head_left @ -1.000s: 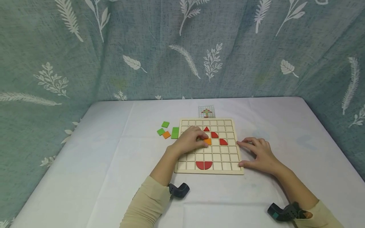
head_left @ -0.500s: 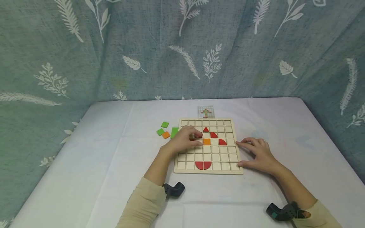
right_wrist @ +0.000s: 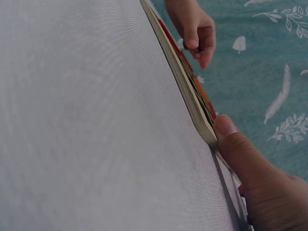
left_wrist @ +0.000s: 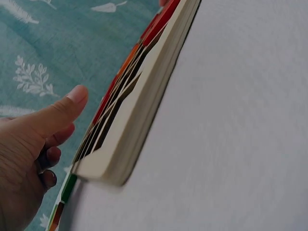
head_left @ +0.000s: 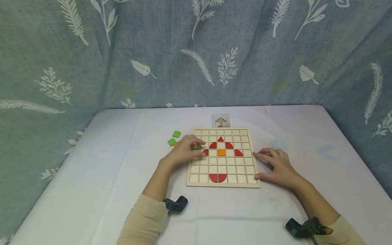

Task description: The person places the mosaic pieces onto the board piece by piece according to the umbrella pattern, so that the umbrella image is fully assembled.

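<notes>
A wooden grid board (head_left: pixel 202 169) lies flat on the white cloth. Set in its cells are an orange square (head_left: pixel 221 152), a red triangle (head_left: pixel 221 139) and several red quarter-circles (head_left: pixel 239 153). My left hand (head_left: pixel 183 149) hovers over the board's left side, fingers loosely bent with nothing between them; it partly covers one red quarter-circle. In the left wrist view the thumb (left_wrist: pixel 60 113) stands apart from the fingers. My right hand (head_left: pixel 277 166) rests at the right edge, thumb and fingertips against the rim, as the right wrist view shows for the thumb (right_wrist: pixel 240 149).
Green squares (head_left: pixel 176 134) and an orange piece (head_left: pixel 175 144), mostly hidden by the left hand, lie left of the board. A pattern card (head_left: pixel 220 120) sits just behind it. A patterned curtain (head_left: pixel 171 68) hangs along the table's back.
My left hand has come off the orange square and drawn leftward across the board, uncovering that square and red quarter-circles. My right hand keeps its place at the rim.
</notes>
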The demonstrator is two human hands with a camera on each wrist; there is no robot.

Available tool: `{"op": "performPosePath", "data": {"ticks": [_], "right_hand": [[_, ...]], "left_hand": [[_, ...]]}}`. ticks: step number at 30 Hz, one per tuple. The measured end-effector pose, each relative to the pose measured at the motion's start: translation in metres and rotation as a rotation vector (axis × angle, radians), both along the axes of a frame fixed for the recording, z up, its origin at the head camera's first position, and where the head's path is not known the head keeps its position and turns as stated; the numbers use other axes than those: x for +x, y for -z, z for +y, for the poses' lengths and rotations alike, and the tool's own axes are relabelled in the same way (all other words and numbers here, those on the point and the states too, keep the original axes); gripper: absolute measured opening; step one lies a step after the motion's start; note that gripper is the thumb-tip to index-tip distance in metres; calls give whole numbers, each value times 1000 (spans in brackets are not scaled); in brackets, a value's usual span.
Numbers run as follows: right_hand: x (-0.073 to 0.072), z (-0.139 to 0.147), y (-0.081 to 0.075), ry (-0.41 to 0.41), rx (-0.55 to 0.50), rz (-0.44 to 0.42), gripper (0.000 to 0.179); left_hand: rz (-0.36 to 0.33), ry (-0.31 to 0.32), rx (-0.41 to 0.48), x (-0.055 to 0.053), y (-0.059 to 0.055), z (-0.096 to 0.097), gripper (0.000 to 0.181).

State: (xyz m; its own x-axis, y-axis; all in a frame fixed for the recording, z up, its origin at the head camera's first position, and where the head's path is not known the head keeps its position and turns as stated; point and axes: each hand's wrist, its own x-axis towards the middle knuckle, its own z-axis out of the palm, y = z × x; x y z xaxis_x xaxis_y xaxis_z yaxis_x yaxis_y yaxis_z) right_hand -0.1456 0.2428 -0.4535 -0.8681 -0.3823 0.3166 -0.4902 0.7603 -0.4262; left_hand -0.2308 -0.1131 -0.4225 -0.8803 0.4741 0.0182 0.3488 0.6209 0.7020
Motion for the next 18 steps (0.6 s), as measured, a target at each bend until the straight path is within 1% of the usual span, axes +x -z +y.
{"op": "performPosePath", "data": {"ticks": [3,7,11,14,18], "right_hand": [[0,0,1,-8,-2,11,74],[0,0,1,-20,-10,20,74],[0,0,2,-20,-9,20,75],[0,0,1,-20,-10,19,75],[0,0,1,-16,-6,19,74]], "left_hand": [[-1,-29,-9,2,-1,-8,42],[-3,-53,-24,2,-2,-15,43],[-17,-85,-18,3,-4,-22,43],[-3,-96,-9,3,-3,-29,43],[40,-101,-2,1,-1,-37,45]]}}
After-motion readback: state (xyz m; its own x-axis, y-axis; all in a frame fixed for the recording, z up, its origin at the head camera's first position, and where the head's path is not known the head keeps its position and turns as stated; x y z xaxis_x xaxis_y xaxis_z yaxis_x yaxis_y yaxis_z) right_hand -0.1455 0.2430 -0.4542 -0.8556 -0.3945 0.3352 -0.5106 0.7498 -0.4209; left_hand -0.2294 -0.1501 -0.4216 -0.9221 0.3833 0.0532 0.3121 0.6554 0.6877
